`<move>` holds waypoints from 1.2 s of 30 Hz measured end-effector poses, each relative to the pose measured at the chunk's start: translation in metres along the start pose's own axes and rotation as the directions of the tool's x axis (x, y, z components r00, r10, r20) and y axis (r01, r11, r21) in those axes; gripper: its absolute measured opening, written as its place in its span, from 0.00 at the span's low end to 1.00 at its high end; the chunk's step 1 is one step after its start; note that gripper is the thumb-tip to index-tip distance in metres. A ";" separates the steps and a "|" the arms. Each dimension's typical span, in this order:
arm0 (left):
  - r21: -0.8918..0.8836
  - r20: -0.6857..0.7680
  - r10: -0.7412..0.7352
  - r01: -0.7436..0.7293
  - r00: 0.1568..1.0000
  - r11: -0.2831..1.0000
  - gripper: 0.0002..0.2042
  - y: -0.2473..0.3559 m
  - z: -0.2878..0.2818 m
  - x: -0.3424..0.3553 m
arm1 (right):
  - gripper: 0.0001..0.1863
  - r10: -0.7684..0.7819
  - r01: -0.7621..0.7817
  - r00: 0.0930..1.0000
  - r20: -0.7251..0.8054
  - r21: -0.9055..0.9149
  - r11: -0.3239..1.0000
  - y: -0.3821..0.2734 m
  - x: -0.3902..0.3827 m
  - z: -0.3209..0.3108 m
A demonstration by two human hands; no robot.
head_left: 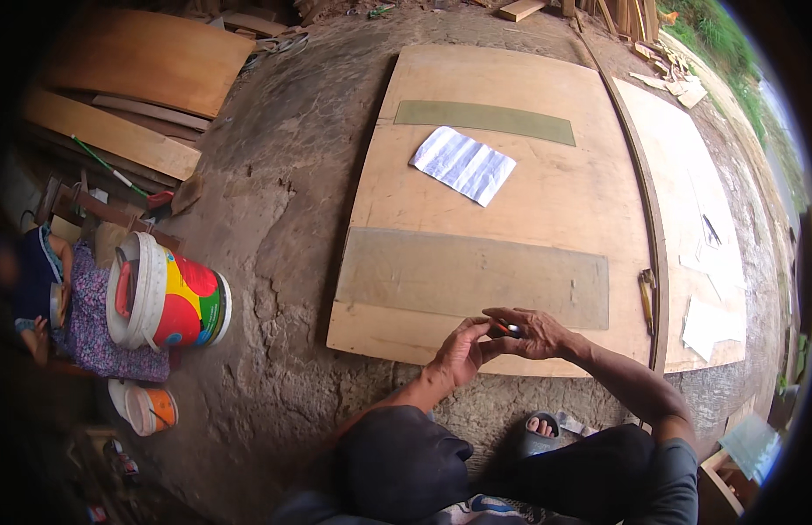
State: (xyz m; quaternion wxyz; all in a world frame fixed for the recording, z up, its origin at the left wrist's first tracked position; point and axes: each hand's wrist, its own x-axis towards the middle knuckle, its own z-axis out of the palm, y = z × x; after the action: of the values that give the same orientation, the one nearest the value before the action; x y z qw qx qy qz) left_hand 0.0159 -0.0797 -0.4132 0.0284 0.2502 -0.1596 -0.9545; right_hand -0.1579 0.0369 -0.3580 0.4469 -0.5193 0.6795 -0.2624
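Observation:
Both my hands meet above the near edge of a plywood board [502, 206]. My right hand [537, 336] is closed around a small dark object [508, 330] with orange-red and white parts, too small and covered to name. My left hand [461, 352] touches the right fingertips, its own fingers bent together; whatever they pinch is hidden. Just beyond the hands, a wide clear glass strip [476, 273] lies flat on the board. Farther off lie a narrower greenish glass strip [485, 121] and a creased blue-and-white striped sheet [465, 164].
A long wooden batten [638, 166] runs along the board's right side, with a yellowish tool [646, 302] against it. Beyond is a white sheet [686, 210] with offcuts. At left stand a colourful bucket [191, 297], a smaller bucket [152, 409] and a seated person [51, 289].

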 end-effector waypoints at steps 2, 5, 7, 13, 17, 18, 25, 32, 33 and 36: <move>0.059 -0.007 -0.012 0.012 1.000 0.998 0.08 0.007 -0.006 0.008 | 0.45 -0.073 0.067 0.996 -0.044 -0.133 0.989 0.002 0.001 -0.002; 0.105 -0.036 0.035 -0.031 0.999 0.994 0.08 0.006 -0.018 0.015 | 0.41 -0.071 0.069 0.998 -0.002 -0.202 0.977 0.004 -0.004 -0.007; 0.102 -0.056 0.073 -0.067 0.996 0.992 0.08 0.007 -0.028 0.020 | 0.39 -0.075 0.069 0.997 -0.011 -0.257 0.964 0.008 -0.011 -0.011; -0.024 -0.166 0.250 -0.257 0.954 0.966 0.07 0.074 -0.087 0.032 | 0.30 -0.115 0.063 0.989 -0.089 -0.452 0.890 0.042 -0.050 -0.038; -0.056 -0.291 0.374 -0.406 0.880 0.912 0.06 0.162 -0.139 0.025 | 0.28 -0.064 -0.055 0.980 -0.188 -0.567 0.822 0.068 -0.081 -0.062; -0.057 -0.392 0.387 -0.442 0.834 0.895 0.05 0.178 -0.147 0.026 | 0.28 -0.056 -0.079 0.977 -0.204 -0.596 0.799 0.071 -0.086 -0.067; 0.337 -0.588 0.634 -0.561 0.502 0.756 0.12 0.185 -0.141 0.053 | 0.30 -0.159 -0.005 0.960 -0.231 -0.580 0.814 0.074 -0.061 -0.089; 0.983 0.172 0.920 -0.123 0.351 -0.136 0.37 0.080 -0.111 0.068 | 0.23 -0.075 -0.056 0.976 -0.203 -0.571 0.819 0.084 -0.008 -0.103; 0.965 0.261 0.879 -0.080 0.399 -0.250 0.37 0.074 -0.109 0.066 | 0.23 -0.085 -0.044 0.976 -0.199 -0.567 0.823 0.086 -0.002 -0.103; 0.851 0.382 0.657 0.030 0.650 -0.525 0.38 0.075 -0.107 0.062 | 0.21 -0.134 -0.003 0.969 -0.208 -0.550 0.835 0.091 0.014 -0.104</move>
State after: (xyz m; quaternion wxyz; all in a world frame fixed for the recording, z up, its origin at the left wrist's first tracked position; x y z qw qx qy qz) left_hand 0.0118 -0.1900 -0.5061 0.1897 0.2807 -0.9133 -0.2261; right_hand -0.2931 0.0414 -0.3892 0.1862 -0.6131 0.7561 -0.1331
